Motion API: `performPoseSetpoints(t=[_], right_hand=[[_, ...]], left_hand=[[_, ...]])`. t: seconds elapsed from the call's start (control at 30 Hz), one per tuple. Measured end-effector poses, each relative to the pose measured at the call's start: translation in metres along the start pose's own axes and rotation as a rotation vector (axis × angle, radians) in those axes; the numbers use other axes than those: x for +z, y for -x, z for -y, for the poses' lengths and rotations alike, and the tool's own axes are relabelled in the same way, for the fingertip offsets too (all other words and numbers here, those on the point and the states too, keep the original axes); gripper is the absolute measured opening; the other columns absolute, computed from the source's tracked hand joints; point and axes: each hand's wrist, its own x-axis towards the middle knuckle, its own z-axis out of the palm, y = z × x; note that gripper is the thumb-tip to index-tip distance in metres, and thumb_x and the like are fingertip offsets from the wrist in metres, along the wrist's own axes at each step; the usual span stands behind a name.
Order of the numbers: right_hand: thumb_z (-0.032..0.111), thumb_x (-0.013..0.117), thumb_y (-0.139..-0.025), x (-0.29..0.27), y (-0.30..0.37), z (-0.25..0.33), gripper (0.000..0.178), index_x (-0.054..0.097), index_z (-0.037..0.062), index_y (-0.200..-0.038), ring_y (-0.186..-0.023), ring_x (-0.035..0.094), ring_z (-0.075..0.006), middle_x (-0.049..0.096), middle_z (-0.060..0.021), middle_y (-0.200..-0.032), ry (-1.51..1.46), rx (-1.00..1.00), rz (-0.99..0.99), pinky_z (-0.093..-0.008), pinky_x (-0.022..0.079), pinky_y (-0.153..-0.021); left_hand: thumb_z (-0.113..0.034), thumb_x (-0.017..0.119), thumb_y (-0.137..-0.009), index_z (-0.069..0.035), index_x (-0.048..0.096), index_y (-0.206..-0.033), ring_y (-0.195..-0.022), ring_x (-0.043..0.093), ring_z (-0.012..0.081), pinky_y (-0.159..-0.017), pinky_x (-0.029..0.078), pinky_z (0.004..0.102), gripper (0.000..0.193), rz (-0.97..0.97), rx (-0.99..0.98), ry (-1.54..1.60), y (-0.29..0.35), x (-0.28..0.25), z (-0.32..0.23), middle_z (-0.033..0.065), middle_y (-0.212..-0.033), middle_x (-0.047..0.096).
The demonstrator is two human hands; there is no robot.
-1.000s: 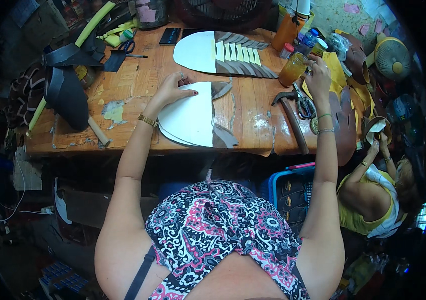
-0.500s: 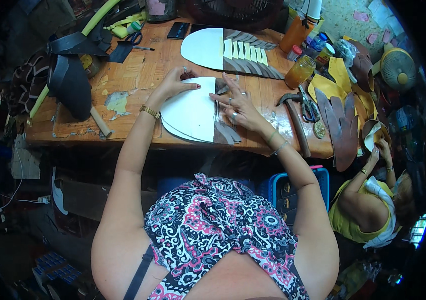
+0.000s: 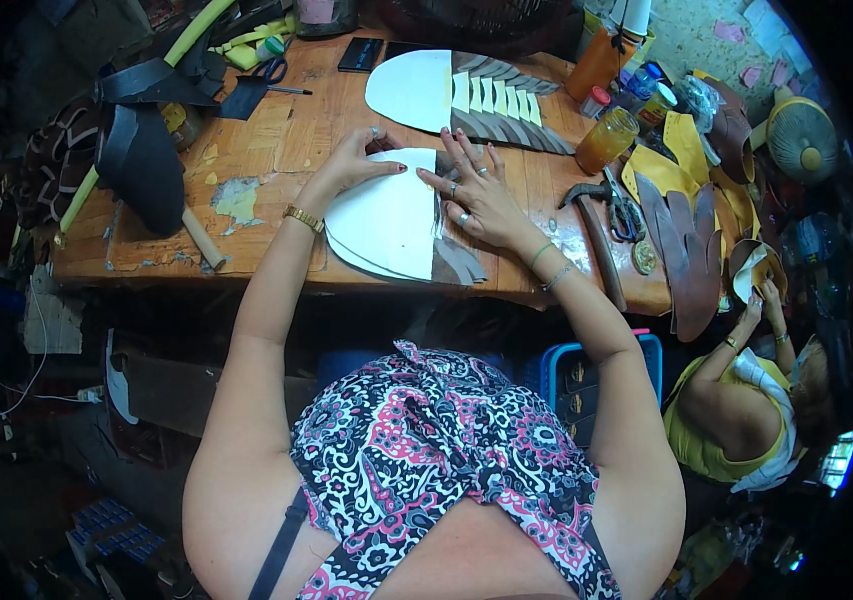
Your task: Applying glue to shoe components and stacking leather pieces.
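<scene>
Progress showed on our worn brown wooden bench [image 3: 286, 140]: the far white round-ended panel [image 3: 408, 92] bore full rows of grey-brown strips [image 3: 511, 133], while the near white round-ended sheets [image 3: 386, 225] seemed unfinished to us. Our right hand [image 3: 481, 195] lay loosely splayed over their straight edge; our left hand [image 3: 349, 165] rested at their upper edge, its grip unclear.

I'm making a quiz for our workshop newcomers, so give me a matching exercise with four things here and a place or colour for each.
Things:
1. Basket
2. Glass jar
3. Pen
4. Left hand

Places or colours:
A. Thumb on the nearer white sheet
B. Amber
C. Near the blue-handled scissors
D. Blue

Pairs: 1-D, 2-B, 3-C, 4-A
</scene>
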Motion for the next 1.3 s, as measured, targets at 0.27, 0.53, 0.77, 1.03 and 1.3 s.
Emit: performPoseSetpoints(t=[0.27, 0.53, 0.77, 1.03, 1.3], right_hand=[[0.049, 0.038, -0.094, 0.002, 0.030, 0.002, 0.057, 0.063, 0.0366, -0.143, -0.161, -0.001, -0.0395, 0.000, -0.0159, -0.174, -0.420, 0.113, 0.122, -0.0641, -0.001, -0.122], [0.036, 0.041, -0.088, -0.022, 0.050, 0.046, 0.058, 0.066, 0.0313, -0.141, -0.160, 0.003, -0.0403, 0.007, -0.0171, -0.174, -0.262, -0.007, 0.121, -0.0612, -0.006, -0.123], [0.032, 0.049, -0.086, -0.018, 0.036, 0.048, 0.057, 0.066, 0.0204, -0.140, -0.160, 0.005, -0.0398, 0.008, -0.0185, -0.174, -0.176, 0.083, -0.019, -0.0613, -0.004, -0.123], [0.029, 0.058, -0.082, -0.031, 0.051, 0.069, 0.053, 0.071, 0.0129, -0.130, -0.160, 0.013, -0.0346, 0.019, -0.0183, -0.172, -0.164, -0.054, -0.009, -0.0610, 0.000, -0.123], [0.027, 0.057, -0.085, -0.041, 0.075, -0.005, 0.040, 0.079, 0.0086, -0.114, -0.156, 0.027, -0.0353, 0.038, -0.0170, -0.165, -0.658, 0.279, -0.449, -0.0522, 0.017, -0.124]], left_hand=[[-0.022, 0.092, -0.074, -0.001, 0.074, -0.106, -0.089, 0.070, 0.0197, -0.082, 0.055, 0.0315, 0.041, -0.026, 0.026, -0.011, 0.000, 0.002, 0.000, 0.0114, -0.098, 0.075], [-0.024, 0.093, -0.074, -0.002, 0.074, -0.108, -0.091, 0.068, 0.0180, -0.082, 0.054, 0.0308, 0.045, -0.015, 0.028, 0.035, -0.002, 0.002, 0.011, 0.0107, -0.099, 0.075], [-0.023, 0.092, -0.075, -0.001, 0.073, -0.108, -0.089, 0.068, 0.0168, -0.081, 0.054, 0.0301, 0.044, -0.008, 0.053, 0.063, -0.004, 0.004, 0.016, 0.0089, -0.098, 0.074], [-0.023, 0.091, -0.076, -0.002, 0.073, -0.108, -0.087, 0.067, 0.0162, -0.080, 0.052, 0.0290, 0.043, -0.015, 0.043, 0.012, -0.001, 0.002, 0.008, 0.0085, -0.097, 0.073], [-0.012, 0.082, -0.086, -0.003, 0.072, -0.104, -0.090, 0.066, 0.0126, -0.084, 0.053, 0.0284, 0.023, -0.046, 0.122, 0.097, -0.010, -0.014, -0.004, 0.0052, -0.096, 0.073]])
